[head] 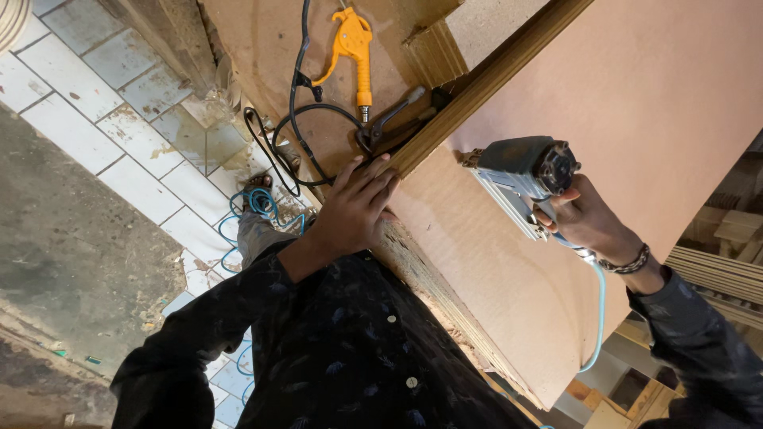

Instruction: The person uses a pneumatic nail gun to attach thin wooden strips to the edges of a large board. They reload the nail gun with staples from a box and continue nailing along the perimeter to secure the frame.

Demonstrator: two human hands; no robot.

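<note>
My right hand (590, 216) grips a grey pneumatic nail gun (520, 175), whose nose rests on a large reddish-brown board (636, 95). A light blue air hose (598, 310) runs from the gun past my wrist. My left hand (354, 208) presses on the near end of a long wooden strip (485, 79) that lies across the board, fingers spread over its end. I wear a dark patterned shirt and a bracelet on the right wrist.
An orange air blow gun (354, 48) and a black cable (298, 119) lie on the bench beyond the strip, next to pliers (389, 119). The board's edge (429, 278) runs by my body. Blue hose coils (254, 208) lie on the tiled floor (95, 87). Stacked timber (723, 270) is at right.
</note>
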